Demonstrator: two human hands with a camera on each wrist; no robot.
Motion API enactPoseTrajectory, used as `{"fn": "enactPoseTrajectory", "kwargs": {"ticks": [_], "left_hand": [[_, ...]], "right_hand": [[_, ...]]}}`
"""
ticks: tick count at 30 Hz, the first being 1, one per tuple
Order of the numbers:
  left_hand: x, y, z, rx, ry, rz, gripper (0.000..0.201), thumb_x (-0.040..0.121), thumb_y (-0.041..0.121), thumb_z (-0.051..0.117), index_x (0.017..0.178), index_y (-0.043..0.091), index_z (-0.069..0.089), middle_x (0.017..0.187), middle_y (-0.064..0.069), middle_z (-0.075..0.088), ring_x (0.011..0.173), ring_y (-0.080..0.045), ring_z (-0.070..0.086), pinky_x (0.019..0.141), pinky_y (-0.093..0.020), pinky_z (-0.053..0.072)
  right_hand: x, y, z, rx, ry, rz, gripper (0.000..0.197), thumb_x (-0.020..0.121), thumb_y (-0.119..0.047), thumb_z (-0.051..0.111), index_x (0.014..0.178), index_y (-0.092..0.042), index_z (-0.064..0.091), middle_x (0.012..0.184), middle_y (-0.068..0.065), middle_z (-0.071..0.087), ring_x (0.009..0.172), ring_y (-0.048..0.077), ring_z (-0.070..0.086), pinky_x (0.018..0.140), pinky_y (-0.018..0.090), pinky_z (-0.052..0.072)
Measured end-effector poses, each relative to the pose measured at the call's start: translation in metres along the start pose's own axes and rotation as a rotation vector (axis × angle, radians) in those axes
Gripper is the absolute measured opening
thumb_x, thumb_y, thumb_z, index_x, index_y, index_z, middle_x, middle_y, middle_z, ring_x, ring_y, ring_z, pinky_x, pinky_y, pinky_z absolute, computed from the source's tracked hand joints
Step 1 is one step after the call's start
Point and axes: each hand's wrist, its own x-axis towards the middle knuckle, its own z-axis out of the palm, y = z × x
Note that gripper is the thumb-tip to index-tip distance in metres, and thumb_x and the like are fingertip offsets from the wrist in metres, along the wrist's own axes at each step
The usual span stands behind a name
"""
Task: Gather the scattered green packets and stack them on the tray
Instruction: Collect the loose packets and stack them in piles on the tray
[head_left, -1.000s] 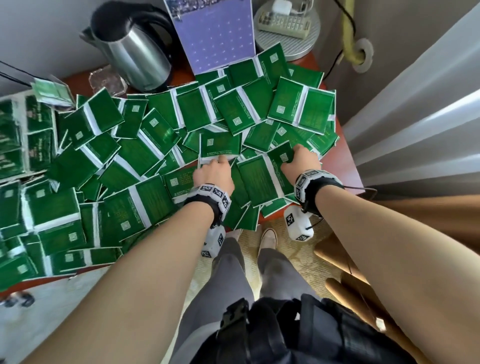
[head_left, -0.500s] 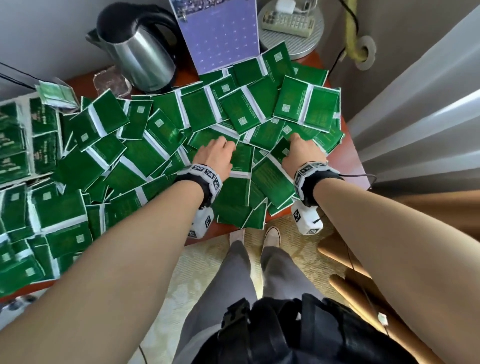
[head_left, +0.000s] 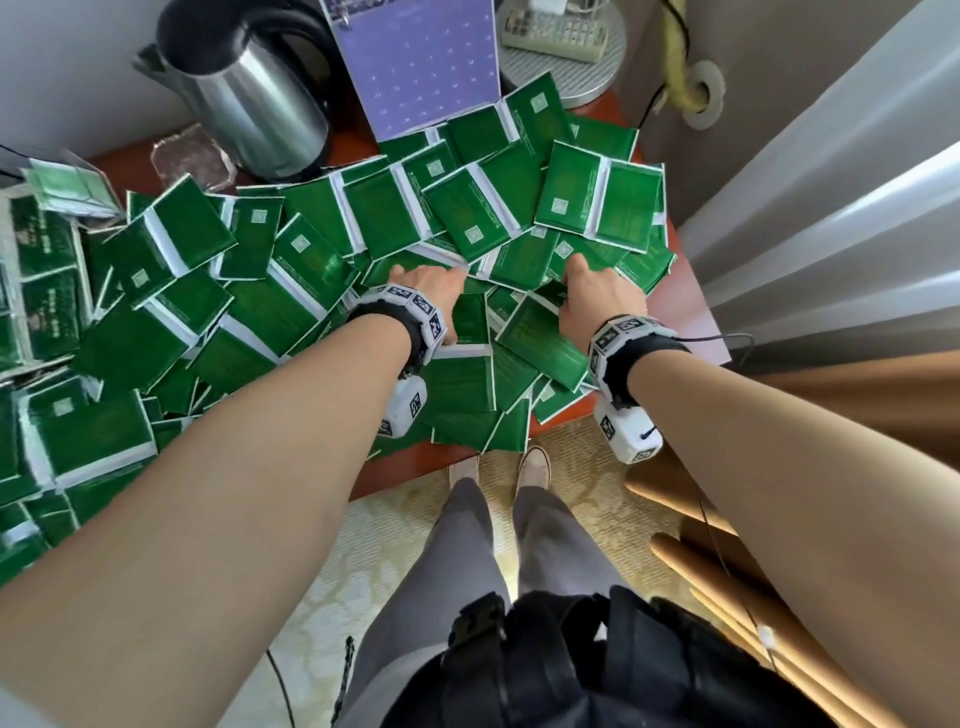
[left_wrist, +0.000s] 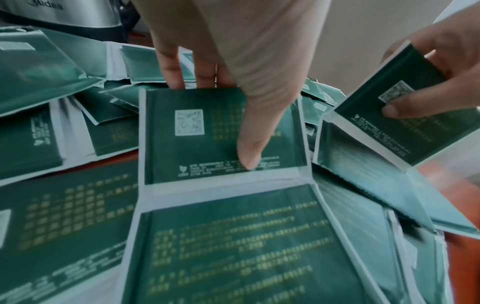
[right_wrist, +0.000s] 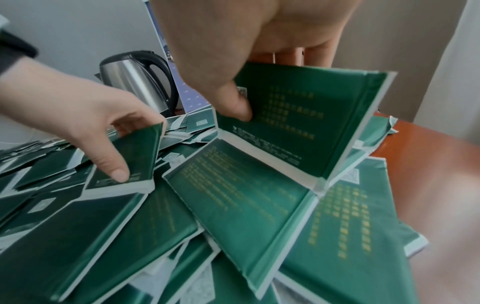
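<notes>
Small reddish table (head_left: 691, 317) against a grey wall, covered almost fully with scattered green packets (head_left: 291, 291). At the back, a steel kettle (head_left: 249, 98); just right of the kettle, a purple calendar (head_left: 421, 62). In front of the kettle, toward the near table edge: left hand (head_left: 431, 283) pinching the left packet (left_wrist: 221, 135), thumb on its face, fingers behind; right hand (head_left: 587, 293) gripping the right packet (right_wrist: 306, 115) the same way, lifted half upright. Far left of the kettle, more packets in rows.

Red-brown table (head_left: 691, 312), heaped green packets (head_left: 291, 291), steel kettle (head_left: 249, 98), calendar (head_left: 421, 62)
</notes>
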Motion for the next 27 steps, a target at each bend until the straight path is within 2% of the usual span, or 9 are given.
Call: {"fn": "enactPoseTrajectory", "kwargs": {"ticks": [3,5,8,10,12,14,16,22,27], "left_hand": [[-0.012,-0.007,-0.004,0.009,0.016,-0.001,0.043,0.079,0.023,0.074,0.117,0.018,0.053,0.099,-0.008,0.062,0.085,-0.029,0.061,0.073,-0.037,0.048],[-0.023,-0.007,-0.001,-0.004,0.061,0.009,0.036,0.081,0.023,0.072,0.112,0.019,0.054,0.099,-0.006,0.059,0.085,-0.027,0.061,0.070,-0.037,0.053],[-0.043,0.005,0.028,-0.067,0.155,0.031,0.050,0.081,0.034,0.071,0.123,0.019,0.049,0.118,-0.004,0.053,0.105,-0.024,0.055,0.087,-0.044,0.053],[-0.056,0.016,0.059,-0.085,0.171,0.049,0.077,0.079,0.041,0.069,0.143,0.018,0.035,0.145,-0.009,0.038,0.130,-0.028,0.043,0.107,-0.050,0.040],[-0.067,0.022,0.090,-0.090,0.145,0.054,0.101,0.078,0.044,0.067,0.157,0.017,0.010,0.164,-0.008,0.007,0.150,-0.028,0.017,0.120,-0.053,0.023],[-0.073,0.027,0.113,-0.115,0.146,0.041,0.109,0.080,0.042,0.064,0.159,0.018,-0.007,0.166,-0.007,-0.014,0.154,-0.026,0.001,0.122,-0.055,0.014],[-0.075,0.035,0.122,-0.152,0.163,0.019,0.108,0.081,0.036,0.062,0.158,0.016,-0.011,0.166,-0.008,-0.018,0.154,-0.027,-0.003,0.122,-0.058,0.011],[-0.069,0.045,0.117,-0.147,0.217,-0.051,0.090,0.087,0.005,0.054,0.159,0.012,0.000,0.167,-0.012,-0.005,0.154,-0.031,0.006,0.119,-0.062,0.018],[-0.075,0.030,0.098,-0.098,0.206,0.024,0.075,0.092,-0.003,0.044,0.158,0.012,0.012,0.167,-0.012,0.005,0.152,-0.031,0.014,0.117,-0.058,0.026]], "right_hand": [[-0.003,-0.003,0.002,-0.006,0.005,-0.047,0.027,0.093,-0.003,0.049,0.117,-0.007,0.039,0.073,0.006,0.049,0.055,0.019,0.044,0.044,0.027,0.031],[-0.008,-0.005,0.009,-0.006,-0.030,-0.095,0.028,0.090,-0.004,0.053,0.114,-0.009,0.039,0.088,0.008,0.055,0.066,0.019,0.046,0.048,0.028,0.033],[-0.018,-0.006,0.033,-0.069,-0.110,-0.171,0.061,0.083,-0.012,0.065,0.136,-0.010,0.036,0.128,0.012,0.051,0.110,0.028,0.050,0.082,0.041,0.051],[-0.024,-0.003,0.050,-0.131,-0.144,-0.212,0.094,0.077,-0.021,0.071,0.154,-0.010,0.018,0.156,0.016,0.027,0.140,0.034,0.031,0.111,0.051,0.037],[-0.028,0.000,0.065,-0.187,-0.164,-0.232,0.111,0.076,-0.027,0.071,0.159,-0.012,-0.001,0.165,0.015,0.002,0.152,0.034,0.009,0.121,0.054,0.019],[-0.031,0.003,0.079,-0.200,-0.147,-0.237,0.113,0.077,-0.026,0.068,0.159,-0.013,-0.010,0.166,0.014,-0.008,0.153,0.033,-0.001,0.123,0.054,0.011],[-0.032,0.003,0.088,-0.184,-0.099,-0.233,0.107,0.081,-0.018,0.063,0.158,-0.011,-0.011,0.166,0.015,-0.009,0.153,0.034,-0.003,0.123,0.055,0.009],[-0.030,-0.010,0.088,-0.108,-0.046,-0.163,0.087,0.090,-0.011,0.054,0.159,-0.010,0.001,0.166,0.016,0.002,0.153,0.034,0.003,0.122,0.056,0.010],[-0.029,-0.017,0.064,-0.103,-0.047,-0.136,0.069,0.097,-0.005,0.040,0.159,-0.009,0.009,0.164,0.016,0.016,0.151,0.032,0.017,0.123,0.048,0.018]]}}
